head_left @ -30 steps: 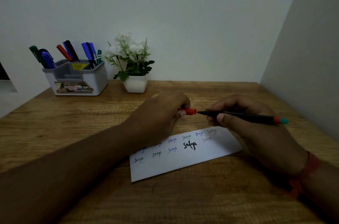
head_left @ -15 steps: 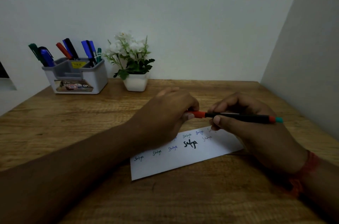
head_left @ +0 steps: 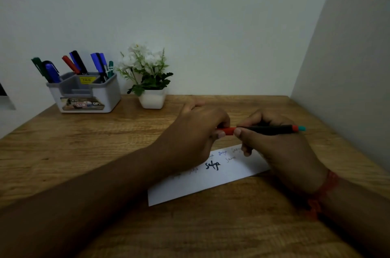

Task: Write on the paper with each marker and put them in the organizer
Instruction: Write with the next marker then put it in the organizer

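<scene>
Both hands are on one slim black marker with an orange cap (head_left: 266,129), held level just above the white paper strip with handwriting (head_left: 211,181) on the wooden desk (head_left: 105,141). Left hand (head_left: 196,133) pinches the cap end, right hand (head_left: 272,141) grips the barrel. The grey-and-white desk organizer full of markers (head_left: 88,93) sits well off at back left, beside a small white flower pot (head_left: 152,98).

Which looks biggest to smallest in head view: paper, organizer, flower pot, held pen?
1. Paper, partly under the hands.
2. Organizer.
3. Held pen, long but thin.
4. Flower pot.
Organizer and pot sit farther away, so they look smaller.
</scene>
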A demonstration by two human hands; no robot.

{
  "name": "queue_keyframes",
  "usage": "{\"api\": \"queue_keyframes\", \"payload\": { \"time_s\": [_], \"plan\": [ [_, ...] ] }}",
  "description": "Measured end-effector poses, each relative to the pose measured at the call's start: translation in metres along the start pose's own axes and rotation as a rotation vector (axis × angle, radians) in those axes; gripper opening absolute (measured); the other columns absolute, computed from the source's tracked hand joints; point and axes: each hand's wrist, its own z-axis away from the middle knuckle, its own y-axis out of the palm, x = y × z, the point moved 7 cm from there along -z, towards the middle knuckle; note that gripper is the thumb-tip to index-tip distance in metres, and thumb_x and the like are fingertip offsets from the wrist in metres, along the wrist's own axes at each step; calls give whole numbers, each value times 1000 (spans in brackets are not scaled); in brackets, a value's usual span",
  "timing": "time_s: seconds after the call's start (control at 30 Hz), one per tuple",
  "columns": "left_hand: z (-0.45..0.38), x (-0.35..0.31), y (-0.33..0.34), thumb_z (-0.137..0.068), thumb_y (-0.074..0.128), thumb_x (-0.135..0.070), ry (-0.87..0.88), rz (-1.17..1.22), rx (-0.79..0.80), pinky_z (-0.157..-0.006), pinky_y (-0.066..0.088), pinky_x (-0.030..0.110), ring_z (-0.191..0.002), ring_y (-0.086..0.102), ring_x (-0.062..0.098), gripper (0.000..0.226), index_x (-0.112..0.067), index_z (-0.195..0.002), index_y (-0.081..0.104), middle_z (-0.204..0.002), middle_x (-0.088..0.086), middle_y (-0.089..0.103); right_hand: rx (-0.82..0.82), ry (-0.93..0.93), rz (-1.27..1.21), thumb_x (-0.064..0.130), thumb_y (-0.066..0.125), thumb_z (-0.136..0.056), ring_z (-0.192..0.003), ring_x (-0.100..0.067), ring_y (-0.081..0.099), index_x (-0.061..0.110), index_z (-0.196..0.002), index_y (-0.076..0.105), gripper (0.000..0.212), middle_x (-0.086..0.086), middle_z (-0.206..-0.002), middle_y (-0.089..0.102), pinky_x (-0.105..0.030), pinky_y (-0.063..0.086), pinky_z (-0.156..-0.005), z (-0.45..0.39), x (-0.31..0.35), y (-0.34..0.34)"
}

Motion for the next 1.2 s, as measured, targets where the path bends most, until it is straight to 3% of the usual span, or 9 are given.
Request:
{"api": "queue_keyframes", "payload": {
  "time_s": [0.13, 0.27, 0.37, 0.5, 0.63, 0.73, 0.83, 0.93, 1.2],
  "plan": [
    [1, 8, -8, -96, 52, -39, -7, -100, -21, -114, 28, 52, -118, 49, 11, 30, -24, -121, 54, -119, -7, 58, -55, 27, -35, 37, 59, -91, -78, -12, 73, 17, -96, 69, 23, -2, -84, 74, -22, 60, -72, -3, -3, -4],
    [6, 33, -20, -93, 33, -69, -76, -373, 70, -118, 11, 62, -152, 4, 24, 74, -22, -151, 27, -161, 1, 23, -79, 124, -76, 38, 45, -99, -82, -17, 74, 12, -104, 64, 33, -5, -96, 73, -29, 62, -69, -12, -7, -3],
    [12, 54, -33, -91, 21, -76, -162, -524, 148, -118, 3, 64, -150, -20, 26, 84, -26, -156, 4, -166, 0, -7, 8, 178, -109, 36, 41, -103, -74, -34, 73, 9, -104, 56, 31, -14, -92, 73, -51, 62, -69, -23, -3, 11],
    [37, 84, -64, -87, 8, -79, -290, -610, 193, -117, -2, 64, -145, -33, 25, 87, -30, -155, -13, -162, -3, -26, 149, 168, 10, 27, 46, -104, -64, -32, 70, 1, -105, 51, 27, -17, -83, 67, -42, 60, -58, -51, 11, 48],
    [83, 118, -101, -85, 2, -80, -428, -684, 207, -116, -4, 64, -143, -37, 25, 86, -31, -153, -17, -160, -3, -31, 298, 149, 111, 11, 58, -100, -65, -22, 69, 6, -110, 60, 12, -13, -86, 64, -33, 61, -59, -70, 21, 102],
    [120, 146, -129, -85, -2, -80, -532, -748, 190, -116, -7, 64, -143, -36, 26, 84, -33, -152, -21, -160, -2, -31, 328, 25, 281, 17, 66, -95, -64, -23, 72, 14, -102, 67, 7, -10, -80, 72, -36, 61, -58, -89, 41, 143],
    [150, 170, -149, -83, -8, -81, -620, -793, 175, -115, -6, 65, -145, -32, 29, 84, -33, -151, -21, -161, 1, -28, 275, -122, 451, 25, 70, -91, -61, -10, 66, 17, -93, 68, 8, -1, -77, 72, -27, 53, -58, -115, 74, 179],
    [173, 188, -158, -81, -8, -81, -719, -778, 150, -115, -10, 64, -145, -31, 29, 85, -35, -151, -19, -159, -1, -30, 205, -274, 528, 23, 70, -91, -81, -18, 67, 11, -91, 70, 12, -3, -85, 71, -31, 54, -76, -144, 113, 217],
    [178, 200, -161, -77, -6, -79, -798, -731, 166, -112, -18, 63, -141, -39, 27, 80, -38, -140, -35, -154, -2, -40, 236, -437, 901, 21, 65, -95, -95, -29, 68, 4, -102, 75, 21, -15, -100, 74, -37, 57, -84, -212, 164, 303]
  ]
}}
